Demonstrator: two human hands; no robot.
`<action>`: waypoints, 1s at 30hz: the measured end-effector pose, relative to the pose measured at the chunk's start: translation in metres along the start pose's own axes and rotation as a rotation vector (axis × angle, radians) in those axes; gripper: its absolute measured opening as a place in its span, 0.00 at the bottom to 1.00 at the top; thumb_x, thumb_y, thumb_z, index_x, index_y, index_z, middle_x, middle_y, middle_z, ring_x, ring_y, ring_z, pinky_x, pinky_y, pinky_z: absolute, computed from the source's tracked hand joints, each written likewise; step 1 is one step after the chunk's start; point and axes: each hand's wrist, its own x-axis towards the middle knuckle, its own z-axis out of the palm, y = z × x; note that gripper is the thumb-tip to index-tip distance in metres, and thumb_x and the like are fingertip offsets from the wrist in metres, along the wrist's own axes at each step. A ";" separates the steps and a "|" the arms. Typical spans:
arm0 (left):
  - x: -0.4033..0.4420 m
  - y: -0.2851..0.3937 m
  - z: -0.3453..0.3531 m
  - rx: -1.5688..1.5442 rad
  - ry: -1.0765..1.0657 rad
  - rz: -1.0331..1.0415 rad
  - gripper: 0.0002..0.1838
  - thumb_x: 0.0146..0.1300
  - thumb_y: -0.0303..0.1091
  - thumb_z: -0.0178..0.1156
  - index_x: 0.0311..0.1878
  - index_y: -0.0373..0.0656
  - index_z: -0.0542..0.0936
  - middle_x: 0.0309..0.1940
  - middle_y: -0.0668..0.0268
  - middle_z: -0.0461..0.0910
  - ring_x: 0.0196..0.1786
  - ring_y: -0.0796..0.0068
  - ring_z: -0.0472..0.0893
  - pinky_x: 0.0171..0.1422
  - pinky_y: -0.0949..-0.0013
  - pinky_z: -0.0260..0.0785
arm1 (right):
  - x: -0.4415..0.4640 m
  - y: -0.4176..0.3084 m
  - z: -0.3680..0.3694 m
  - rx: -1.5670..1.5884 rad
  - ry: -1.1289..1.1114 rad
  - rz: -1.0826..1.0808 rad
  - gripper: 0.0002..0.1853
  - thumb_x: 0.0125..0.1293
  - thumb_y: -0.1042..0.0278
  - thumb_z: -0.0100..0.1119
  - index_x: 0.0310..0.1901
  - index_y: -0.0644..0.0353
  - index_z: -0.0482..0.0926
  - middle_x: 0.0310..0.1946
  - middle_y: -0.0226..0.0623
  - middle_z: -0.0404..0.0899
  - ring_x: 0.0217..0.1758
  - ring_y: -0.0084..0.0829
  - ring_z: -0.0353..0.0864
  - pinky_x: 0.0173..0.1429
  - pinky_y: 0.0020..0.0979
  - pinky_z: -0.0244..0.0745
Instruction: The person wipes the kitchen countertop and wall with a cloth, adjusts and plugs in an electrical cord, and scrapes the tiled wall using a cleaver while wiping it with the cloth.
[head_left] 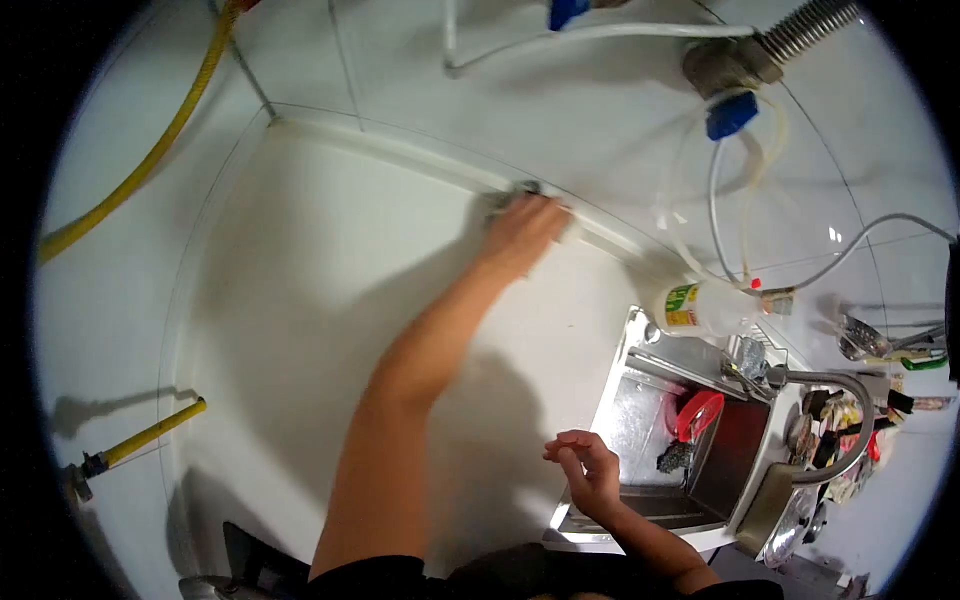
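Right hand is being held empty, fingers loosely curled, at lower centre by the left edge of the steel sink. Farther off, upper centre, a blurred greyish item is being partly covered by the left hand at the back edge of the white countertop; grip can't be told, hands being held well apart.

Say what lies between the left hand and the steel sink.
In the head view, only white countertop lies between the left hand and the steel sink, bare but for a tiny dark speck.
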 end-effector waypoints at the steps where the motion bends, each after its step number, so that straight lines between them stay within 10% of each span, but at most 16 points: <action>1: -0.006 -0.017 -0.006 0.066 0.045 0.001 0.12 0.56 0.30 0.56 0.44 0.43 0.79 0.48 0.65 0.75 0.52 0.66 0.74 0.61 0.60 0.67 | -0.002 0.000 -0.009 -0.007 0.022 0.022 0.08 0.70 0.77 0.49 0.49 0.66 0.71 0.40 0.44 0.81 0.44 0.32 0.84 0.51 0.32 0.81; 10: -0.002 -0.005 0.010 0.244 0.165 -0.426 0.16 0.55 0.23 0.54 0.48 0.35 0.78 0.50 0.57 0.75 0.56 0.56 0.72 0.63 0.56 0.65 | -0.024 0.057 -0.046 0.150 0.128 0.108 0.08 0.71 0.76 0.49 0.50 0.66 0.71 0.40 0.42 0.81 0.44 0.29 0.83 0.51 0.31 0.80; 18: 0.036 0.137 0.099 -0.310 0.102 -0.358 0.10 0.53 0.32 0.57 0.37 0.38 0.80 0.40 0.59 0.72 0.48 0.60 0.72 0.56 0.56 0.67 | -0.013 0.040 -0.020 0.136 0.022 0.141 0.08 0.71 0.75 0.50 0.49 0.66 0.71 0.40 0.42 0.81 0.45 0.30 0.83 0.52 0.31 0.80; 24: 0.035 0.123 0.073 -0.035 0.172 0.098 0.09 0.53 0.30 0.58 0.38 0.42 0.80 0.40 0.62 0.74 0.47 0.63 0.74 0.55 0.56 0.68 | -0.014 0.029 -0.023 0.143 0.047 0.117 0.08 0.71 0.75 0.50 0.49 0.66 0.71 0.40 0.43 0.81 0.44 0.29 0.82 0.52 0.31 0.79; 30: 0.025 0.047 0.003 -0.263 -0.071 -0.609 0.06 0.56 0.22 0.57 0.37 0.41 0.77 0.35 0.65 0.77 0.44 0.65 0.77 0.52 0.60 0.70 | -0.027 0.044 -0.052 0.176 0.152 0.073 0.09 0.71 0.74 0.50 0.49 0.68 0.72 0.39 0.41 0.81 0.43 0.28 0.82 0.51 0.30 0.79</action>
